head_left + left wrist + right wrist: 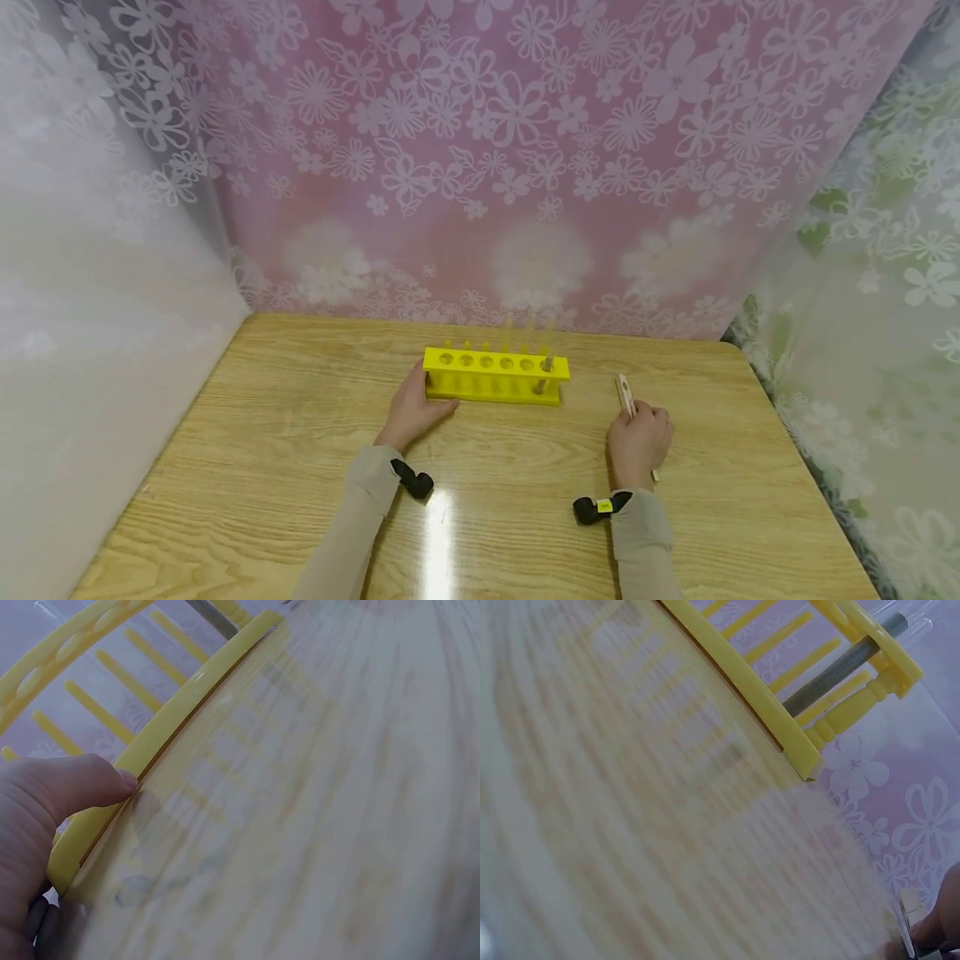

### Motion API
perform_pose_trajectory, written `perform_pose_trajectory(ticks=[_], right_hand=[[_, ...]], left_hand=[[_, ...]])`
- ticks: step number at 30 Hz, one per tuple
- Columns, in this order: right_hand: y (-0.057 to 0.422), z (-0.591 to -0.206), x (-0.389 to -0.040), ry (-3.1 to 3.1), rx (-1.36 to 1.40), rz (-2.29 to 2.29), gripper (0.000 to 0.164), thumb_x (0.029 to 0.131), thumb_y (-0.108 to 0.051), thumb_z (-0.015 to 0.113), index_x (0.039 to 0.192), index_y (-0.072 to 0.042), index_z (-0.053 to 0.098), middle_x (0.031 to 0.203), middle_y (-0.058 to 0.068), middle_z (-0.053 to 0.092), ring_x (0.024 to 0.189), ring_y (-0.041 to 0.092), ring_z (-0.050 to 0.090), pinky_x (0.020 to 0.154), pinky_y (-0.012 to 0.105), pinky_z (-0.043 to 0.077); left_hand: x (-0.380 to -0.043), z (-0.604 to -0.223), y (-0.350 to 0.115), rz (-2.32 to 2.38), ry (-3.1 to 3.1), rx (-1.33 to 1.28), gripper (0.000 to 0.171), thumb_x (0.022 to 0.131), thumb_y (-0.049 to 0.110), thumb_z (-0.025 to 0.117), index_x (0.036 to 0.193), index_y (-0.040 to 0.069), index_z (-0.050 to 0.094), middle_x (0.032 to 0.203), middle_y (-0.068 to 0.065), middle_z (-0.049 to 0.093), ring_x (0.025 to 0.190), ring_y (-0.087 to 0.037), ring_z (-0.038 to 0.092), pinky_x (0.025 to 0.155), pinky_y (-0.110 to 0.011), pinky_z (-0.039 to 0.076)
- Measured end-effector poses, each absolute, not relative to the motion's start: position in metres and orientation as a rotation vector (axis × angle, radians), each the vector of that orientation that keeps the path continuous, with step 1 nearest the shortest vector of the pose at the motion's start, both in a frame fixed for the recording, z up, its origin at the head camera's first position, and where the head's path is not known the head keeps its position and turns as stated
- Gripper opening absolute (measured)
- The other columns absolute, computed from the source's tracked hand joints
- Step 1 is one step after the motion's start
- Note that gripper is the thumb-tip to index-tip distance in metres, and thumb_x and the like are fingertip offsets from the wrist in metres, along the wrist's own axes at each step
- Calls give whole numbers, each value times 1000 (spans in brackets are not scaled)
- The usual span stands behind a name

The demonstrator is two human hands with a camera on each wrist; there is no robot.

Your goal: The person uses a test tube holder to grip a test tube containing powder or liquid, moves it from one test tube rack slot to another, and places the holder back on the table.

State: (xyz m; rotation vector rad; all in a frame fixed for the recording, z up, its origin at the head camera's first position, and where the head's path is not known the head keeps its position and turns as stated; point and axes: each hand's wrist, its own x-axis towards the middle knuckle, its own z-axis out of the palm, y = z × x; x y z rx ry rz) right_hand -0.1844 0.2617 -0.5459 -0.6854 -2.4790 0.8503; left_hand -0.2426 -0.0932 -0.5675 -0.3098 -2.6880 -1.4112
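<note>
From the head view, here's my left hand [411, 408] at the left end of the yellow rack [495, 375], thumb along the front of the base, the other fingers round behind; that's a grip on the end. The rack stands upright towards the far side of the wooden table [510, 483], six round holes across its top. A slim grey-brown rod [539, 387] stands through the right-most hole, and faint clear tubes [529, 329] rise behind the right half, in front of the pink flowered curtain [510, 167]. Over on the right, well apart from the rack, my right hand [641, 437] is curled round a pale wooden clamp [624, 392]: its far end pokes out beyond my knuckles, pointing towards the curtain. Light sleeves on both arms, a black camera [414, 482] at my left wrist and another at my right.

Now the left wrist view: there's my thumb [94, 784], close up, its tip pressed on the base's front edge. The rack slants across the corner, a row of yellow pegs [97, 712] showing between base and top bar. My other fingers are mostly hidden.

And the right wrist view: the rack's right end, a turned yellow post [851, 709] beside the grey-brown rod. Down in the corner, just a sliver of my hand beside the clamp's pale tip; the finger grip can't be told from here.
</note>
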Motion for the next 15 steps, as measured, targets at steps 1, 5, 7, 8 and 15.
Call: perform_pose_trajectory(ticks=[1,5,7,8,15], right_hand=[[261,-545,-184,-2482,-685,852,30,95,-8,55,118,7,64,113,28,52,106,48,45,87,60,37],[261,-541,-184,-2499,-692,847,29,95,-9,55,119,7,64,114,28,53,105,49,46,85,60,38],[261,-540,-184,-2507,-695,846,30,96,-9,54,119,6,64,114,29,53,105,49,46,84,61,39],[260,-540,-184,-2508,-694,846,30,96,-9,54,119,6,64,114,29,53,105,49,46,84,61,39],[260,-541,-183,-2536,-681,848,31,97,-10,51,120,7,62,114,29,52,104,50,46,83,62,39]], left_hand=[[-243,-567,-93,-1416,-2686,-310,92,78,30,85,152,11,34,139,-12,52,125,-28,52,105,-47,41],[-242,-564,-93,-1431,-2686,-304,91,78,29,85,152,11,35,138,-12,52,125,-28,52,106,-47,40],[-242,-564,-93,-1433,-2686,-303,91,78,29,85,151,11,35,137,-12,53,124,-28,53,105,-47,41],[-242,-564,-93,-1432,-2688,-300,90,78,29,85,151,11,35,137,-12,53,123,-28,53,105,-46,41],[-240,-563,-93,-1416,-2696,-298,91,78,29,86,150,10,35,136,-12,53,123,-28,53,105,-46,42]])
